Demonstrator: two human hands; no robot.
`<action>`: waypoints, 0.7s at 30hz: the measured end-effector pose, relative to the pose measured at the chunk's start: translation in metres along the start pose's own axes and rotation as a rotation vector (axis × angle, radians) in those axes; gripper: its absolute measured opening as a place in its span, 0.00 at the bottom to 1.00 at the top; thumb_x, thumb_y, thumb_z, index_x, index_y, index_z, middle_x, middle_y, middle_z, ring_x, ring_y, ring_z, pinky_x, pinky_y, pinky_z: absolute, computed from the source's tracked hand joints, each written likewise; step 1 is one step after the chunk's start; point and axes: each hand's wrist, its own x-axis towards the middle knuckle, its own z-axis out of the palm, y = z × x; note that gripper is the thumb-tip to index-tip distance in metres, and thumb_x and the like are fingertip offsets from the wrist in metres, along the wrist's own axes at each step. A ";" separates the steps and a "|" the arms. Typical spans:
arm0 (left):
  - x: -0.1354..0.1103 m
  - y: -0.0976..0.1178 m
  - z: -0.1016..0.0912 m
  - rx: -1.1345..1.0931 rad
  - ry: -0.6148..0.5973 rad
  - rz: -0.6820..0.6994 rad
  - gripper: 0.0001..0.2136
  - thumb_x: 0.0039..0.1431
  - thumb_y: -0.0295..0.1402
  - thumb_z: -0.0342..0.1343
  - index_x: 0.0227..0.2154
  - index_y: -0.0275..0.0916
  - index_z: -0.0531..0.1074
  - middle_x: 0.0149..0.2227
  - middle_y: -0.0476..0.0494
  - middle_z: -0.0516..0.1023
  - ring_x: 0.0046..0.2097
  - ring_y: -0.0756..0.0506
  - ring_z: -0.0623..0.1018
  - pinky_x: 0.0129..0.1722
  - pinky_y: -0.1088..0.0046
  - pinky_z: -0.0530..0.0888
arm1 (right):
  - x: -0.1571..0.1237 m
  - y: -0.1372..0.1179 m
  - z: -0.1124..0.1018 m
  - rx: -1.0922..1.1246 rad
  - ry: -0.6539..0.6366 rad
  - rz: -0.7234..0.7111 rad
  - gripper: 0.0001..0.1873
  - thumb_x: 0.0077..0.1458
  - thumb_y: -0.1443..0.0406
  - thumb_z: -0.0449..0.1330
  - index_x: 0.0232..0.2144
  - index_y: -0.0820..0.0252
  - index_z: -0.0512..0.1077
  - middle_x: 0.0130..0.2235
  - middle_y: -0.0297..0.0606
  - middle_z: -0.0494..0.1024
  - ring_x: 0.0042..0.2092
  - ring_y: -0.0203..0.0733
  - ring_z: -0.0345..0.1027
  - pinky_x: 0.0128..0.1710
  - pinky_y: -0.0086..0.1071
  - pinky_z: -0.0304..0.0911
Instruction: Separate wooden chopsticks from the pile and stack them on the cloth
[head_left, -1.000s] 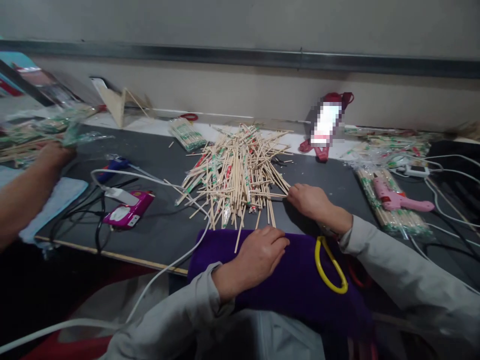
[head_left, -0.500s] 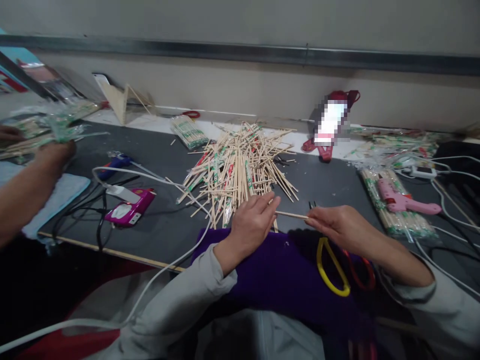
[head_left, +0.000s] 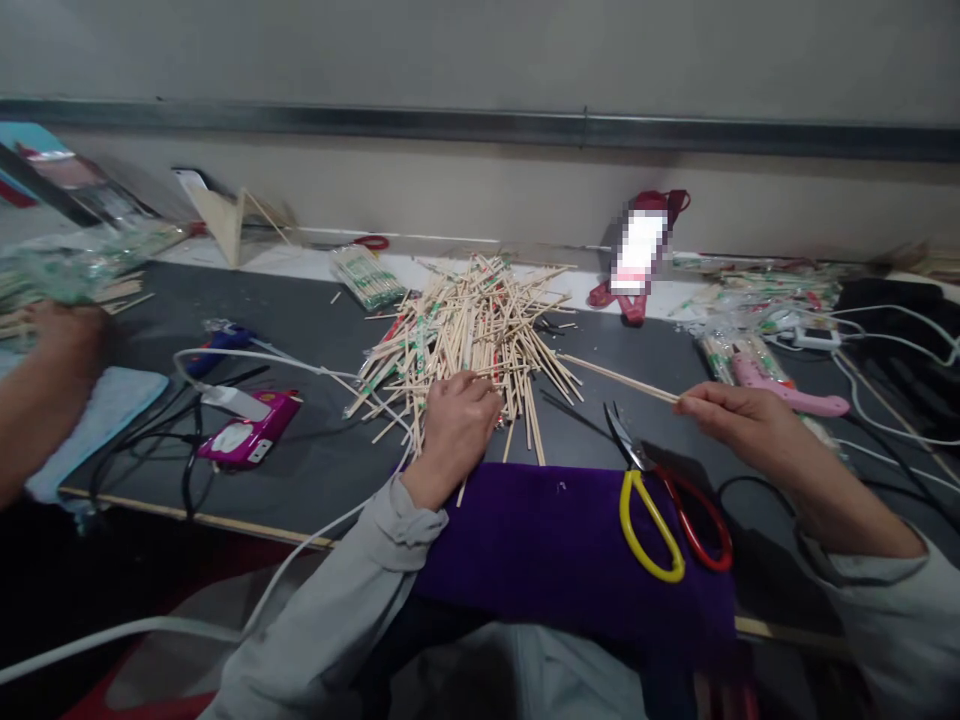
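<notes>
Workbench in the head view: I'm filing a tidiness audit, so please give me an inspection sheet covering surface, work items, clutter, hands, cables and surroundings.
Surface: dark grey table, purple cloth across its front edge.
Work items: loose pile of wooden sticks, some wrapped.
Clutter: scissors, handles over the cloth; pink glue gun on a stick packet; magenta box at left.
Hands: left hand on the pile, grip unclear; right hand, fingers pinching a thin stick, possibly two.
Cables: white cable crosses the front edge left of the cloth; black cables near the magenta box.
Surroundings: phone near the back wall, screen pixelated; co-worker's hand at far left.
</notes>
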 end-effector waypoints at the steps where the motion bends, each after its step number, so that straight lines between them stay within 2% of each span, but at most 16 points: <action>1: -0.001 0.012 -0.002 -0.020 0.032 0.031 0.08 0.64 0.32 0.51 0.34 0.42 0.76 0.43 0.43 0.78 0.53 0.38 0.69 0.52 0.53 0.60 | -0.001 0.002 0.002 0.051 -0.003 0.042 0.19 0.55 0.49 0.55 0.30 0.56 0.74 0.20 0.30 0.61 0.22 0.35 0.52 0.21 0.29 0.46; 3: -0.003 0.035 -0.002 -0.128 0.006 0.222 0.08 0.64 0.31 0.51 0.36 0.42 0.75 0.47 0.45 0.78 0.54 0.39 0.69 0.54 0.53 0.58 | -0.002 0.001 0.010 0.146 -0.013 0.101 0.18 0.54 0.49 0.56 0.31 0.57 0.74 0.19 0.29 0.58 0.21 0.34 0.49 0.20 0.29 0.43; 5: -0.005 0.050 0.001 -0.245 -0.114 0.424 0.08 0.64 0.33 0.50 0.36 0.41 0.74 0.44 0.44 0.78 0.51 0.42 0.72 0.51 0.59 0.61 | 0.000 -0.002 0.021 0.209 -0.018 0.123 0.17 0.53 0.51 0.56 0.30 0.58 0.74 0.19 0.28 0.57 0.21 0.33 0.48 0.20 0.28 0.41; 6: -0.005 0.052 0.003 -0.256 -0.166 0.455 0.08 0.64 0.34 0.50 0.35 0.40 0.74 0.41 0.43 0.77 0.47 0.44 0.73 0.50 0.61 0.62 | 0.000 -0.003 0.026 0.229 -0.022 0.127 0.17 0.53 0.52 0.56 0.30 0.58 0.73 0.19 0.28 0.56 0.21 0.32 0.47 0.20 0.28 0.41; 9: -0.004 0.038 0.006 -0.154 -0.233 0.401 0.10 0.64 0.36 0.50 0.30 0.37 0.72 0.34 0.41 0.75 0.41 0.43 0.73 0.48 0.60 0.63 | 0.001 -0.005 0.034 0.245 -0.054 0.115 0.16 0.53 0.53 0.56 0.29 0.59 0.73 0.19 0.28 0.58 0.21 0.32 0.47 0.20 0.28 0.41; 12: -0.005 0.012 0.000 -0.063 -0.217 0.309 0.10 0.62 0.34 0.51 0.28 0.37 0.71 0.33 0.40 0.75 0.41 0.41 0.73 0.48 0.58 0.64 | -0.001 0.000 0.036 0.212 -0.084 0.069 0.17 0.54 0.53 0.55 0.28 0.59 0.73 0.20 0.29 0.62 0.22 0.32 0.50 0.21 0.27 0.45; 14: -0.006 0.004 -0.007 -0.037 -0.176 0.239 0.10 0.63 0.34 0.50 0.29 0.36 0.72 0.34 0.39 0.75 0.41 0.41 0.73 0.47 0.58 0.65 | -0.002 0.003 0.036 0.162 -0.118 0.037 0.18 0.56 0.52 0.54 0.27 0.59 0.73 0.21 0.30 0.64 0.22 0.32 0.53 0.22 0.27 0.47; 16: -0.007 0.009 -0.014 -0.066 -0.073 0.162 0.11 0.65 0.34 0.48 0.36 0.36 0.74 0.38 0.38 0.76 0.43 0.41 0.74 0.47 0.60 0.66 | -0.004 0.001 0.038 0.077 -0.181 -0.026 0.19 0.58 0.51 0.52 0.27 0.58 0.72 0.22 0.30 0.66 0.23 0.33 0.55 0.23 0.28 0.50; 18: -0.007 0.027 -0.018 -0.166 0.033 0.146 0.14 0.66 0.34 0.47 0.48 0.35 0.71 0.47 0.37 0.76 0.49 0.40 0.73 0.49 0.61 0.67 | -0.006 -0.007 0.040 -0.055 -0.255 -0.130 0.19 0.60 0.52 0.51 0.27 0.58 0.73 0.23 0.32 0.69 0.25 0.35 0.60 0.25 0.28 0.53; 19: -0.006 0.040 -0.019 -0.229 0.029 0.219 0.16 0.66 0.34 0.47 0.53 0.34 0.68 0.51 0.36 0.75 0.52 0.40 0.72 0.50 0.62 0.67 | -0.007 -0.013 0.041 -0.125 -0.278 -0.181 0.19 0.61 0.53 0.51 0.28 0.57 0.73 0.24 0.32 0.70 0.26 0.36 0.61 0.26 0.29 0.54; 21: -0.002 0.064 -0.017 -0.332 -0.078 0.352 0.17 0.67 0.33 0.45 0.54 0.34 0.67 0.49 0.36 0.76 0.50 0.41 0.74 0.49 0.62 0.68 | -0.011 -0.025 0.039 -0.237 -0.281 -0.248 0.17 0.61 0.54 0.52 0.30 0.56 0.74 0.25 0.33 0.73 0.27 0.36 0.64 0.27 0.29 0.55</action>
